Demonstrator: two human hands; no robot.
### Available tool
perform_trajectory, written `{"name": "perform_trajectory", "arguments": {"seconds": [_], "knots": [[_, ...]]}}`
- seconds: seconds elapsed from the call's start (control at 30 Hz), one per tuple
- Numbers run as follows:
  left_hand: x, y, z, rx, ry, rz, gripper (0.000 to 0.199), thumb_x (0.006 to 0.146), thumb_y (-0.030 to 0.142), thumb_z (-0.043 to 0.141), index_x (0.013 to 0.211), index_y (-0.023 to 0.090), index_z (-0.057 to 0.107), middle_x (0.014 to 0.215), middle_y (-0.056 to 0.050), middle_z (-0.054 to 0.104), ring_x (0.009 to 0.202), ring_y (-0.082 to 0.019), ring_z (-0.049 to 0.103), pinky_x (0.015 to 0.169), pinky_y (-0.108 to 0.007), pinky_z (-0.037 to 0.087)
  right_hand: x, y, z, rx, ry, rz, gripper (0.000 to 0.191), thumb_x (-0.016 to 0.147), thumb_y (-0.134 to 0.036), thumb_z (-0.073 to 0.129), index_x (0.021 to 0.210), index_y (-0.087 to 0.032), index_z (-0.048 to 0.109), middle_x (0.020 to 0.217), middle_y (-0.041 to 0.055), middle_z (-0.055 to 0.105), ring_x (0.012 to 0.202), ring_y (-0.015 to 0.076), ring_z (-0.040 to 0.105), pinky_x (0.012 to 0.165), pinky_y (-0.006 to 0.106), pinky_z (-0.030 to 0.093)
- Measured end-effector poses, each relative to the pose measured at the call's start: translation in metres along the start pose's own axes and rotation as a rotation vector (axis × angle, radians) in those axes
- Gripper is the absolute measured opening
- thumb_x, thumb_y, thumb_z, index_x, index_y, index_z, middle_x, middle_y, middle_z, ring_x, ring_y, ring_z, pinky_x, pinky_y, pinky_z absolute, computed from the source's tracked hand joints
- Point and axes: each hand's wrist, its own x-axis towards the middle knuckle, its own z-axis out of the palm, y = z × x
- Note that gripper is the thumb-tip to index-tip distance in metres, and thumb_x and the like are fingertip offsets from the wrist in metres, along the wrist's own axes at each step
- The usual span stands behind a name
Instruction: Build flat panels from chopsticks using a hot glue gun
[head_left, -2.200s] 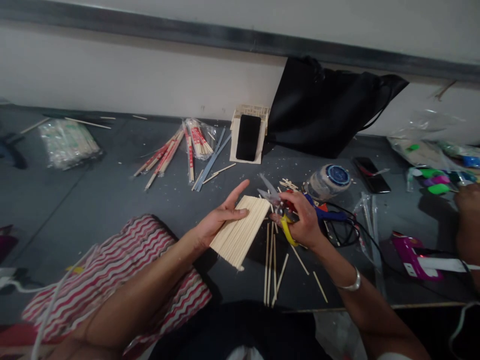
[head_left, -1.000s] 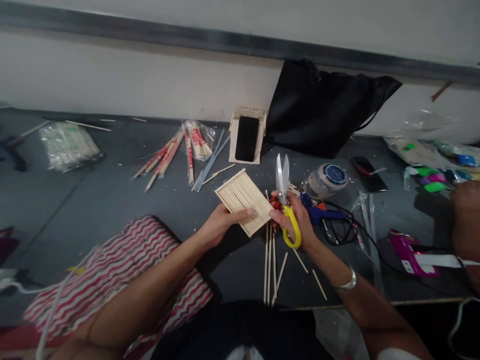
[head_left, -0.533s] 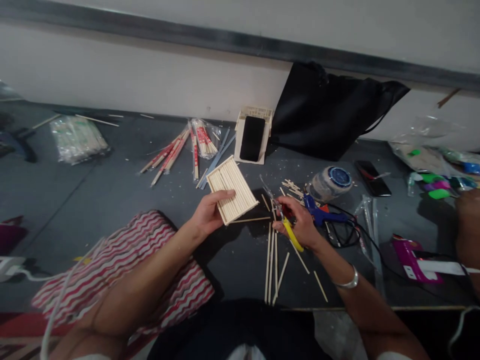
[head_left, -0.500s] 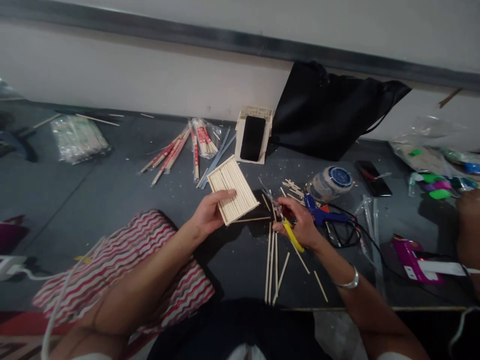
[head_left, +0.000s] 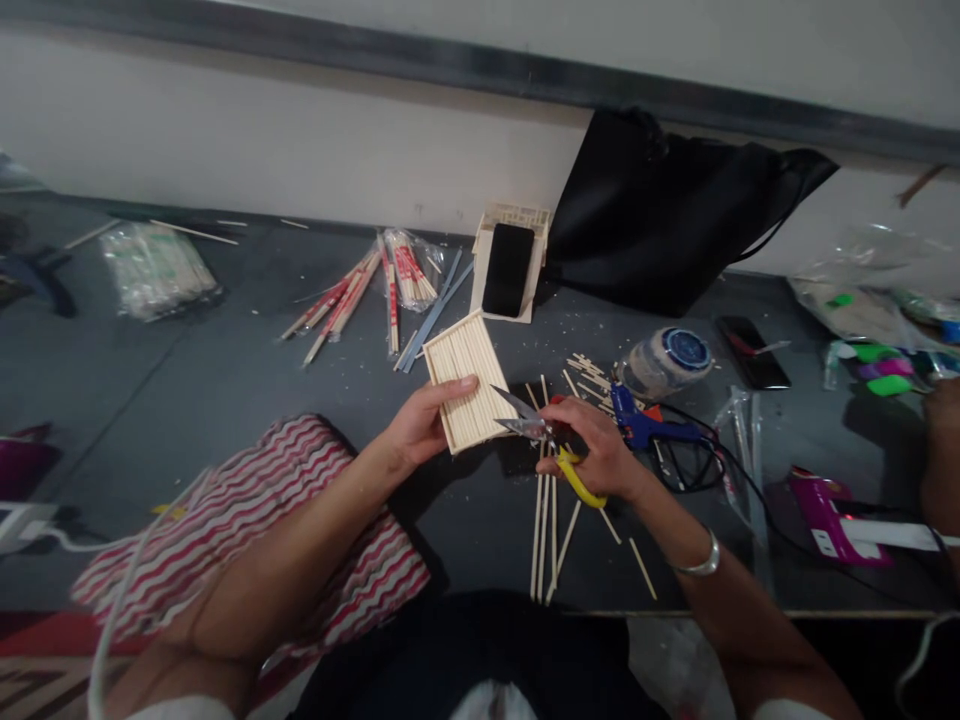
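Observation:
A pale panel of side-by-side wooden sticks with a raised rim [head_left: 469, 370] is in my left hand [head_left: 424, 425], my thumb lying across its face. My right hand [head_left: 596, 445] is closed on yellow-handled scissors [head_left: 577, 480]. Their blades are parted and point left, at the panel's right edge; whether they touch it I cannot tell. Beneath and in front of my right hand lie several loose thin sticks [head_left: 538, 540], with short cut pieces [head_left: 589, 375] behind it.
Behind the panel a phone [head_left: 508, 270] leans on a stick-built piece. To the right are a jar [head_left: 667, 362], a blue glue gun [head_left: 637, 420] with its cable, and another phone [head_left: 754, 353]. A striped cushion [head_left: 300, 540] lies left. Another person's arm [head_left: 941, 440] shows at far right.
The scissors have swung left and their blades have opened beside the panel. The panel has turned slightly in my left hand. The stick at its lower right edge no longer shows.

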Motion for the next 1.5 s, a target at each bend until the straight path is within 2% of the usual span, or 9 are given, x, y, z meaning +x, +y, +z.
{"name": "perform_trajectory", "arguments": {"seconds": [0.17,0.27,0.47,0.7,1.1,1.5], "knots": [[0.0014,-0.001,-0.001,-0.026,0.005,-0.015,0.022,0.072,0.022,0.081,0.092,0.013,0.075,0.082,-0.009,0.079,0.073,-0.023,0.076,0.076,-0.034,0.064,-0.0009,0.0005,0.0007,-0.058,-0.002,-0.012,0.049,0.092,-0.06,0.064,0.123,-0.023,0.061,0.09,0.0058,0.071,0.077,0.0215,0.064,0.073,0.036,0.053],[0.0012,-0.0009,0.0003,-0.026,-0.001,-0.03,0.02,0.073,0.022,0.08,0.09,0.013,0.075,0.077,-0.008,0.078,0.072,-0.024,0.075,0.078,-0.035,0.064,0.0,-0.0007,0.0006,-0.062,0.015,-0.04,0.048,0.092,-0.059,0.064,0.123,-0.023,0.061,0.09,0.0058,0.071,0.077,0.021,0.064,0.071,0.035,0.053],[0.0001,-0.0003,0.0051,-0.064,0.002,-0.04,0.017,0.069,0.02,0.082,0.083,0.014,0.075,0.07,-0.006,0.077,0.061,-0.019,0.072,0.067,-0.028,0.063,0.0046,-0.0045,-0.0007,-0.101,0.047,-0.094,0.046,0.094,-0.058,0.062,0.122,-0.022,0.06,0.087,0.0051,0.07,0.073,0.0202,0.062,0.067,0.033,0.051],[-0.0006,-0.0006,0.0065,-0.088,0.0,-0.06,0.016,0.069,0.017,0.082,0.082,0.012,0.075,0.069,-0.006,0.077,0.057,-0.018,0.07,0.062,-0.027,0.063,0.0061,-0.0069,-0.0001,-0.105,0.057,-0.1,0.044,0.095,-0.059,0.059,0.118,-0.022,0.059,0.085,0.0045,0.07,0.072,0.0196,0.062,0.065,0.032,0.05],[0.001,-0.0021,0.0022,-0.071,-0.033,-0.093,0.012,0.075,0.016,0.075,0.085,0.01,0.073,0.071,-0.007,0.077,0.061,-0.019,0.072,0.07,-0.029,0.063,0.0079,-0.0076,0.0018,-0.134,0.055,-0.154,0.043,0.098,-0.057,0.057,0.119,-0.019,0.06,0.082,0.0042,0.066,0.074,0.02,0.058,0.068,0.033,0.049],[0.0,-0.0048,0.0001,-0.04,-0.054,-0.085,0.027,0.071,0.019,0.079,0.097,0.01,0.075,0.074,-0.006,0.079,0.064,-0.019,0.074,0.069,-0.028,0.063,0.0065,-0.0077,0.0076,-0.145,0.084,-0.218,0.04,0.098,-0.054,0.057,0.12,-0.02,0.058,0.078,0.0039,0.063,0.069,0.0201,0.056,0.065,0.033,0.05]]}}
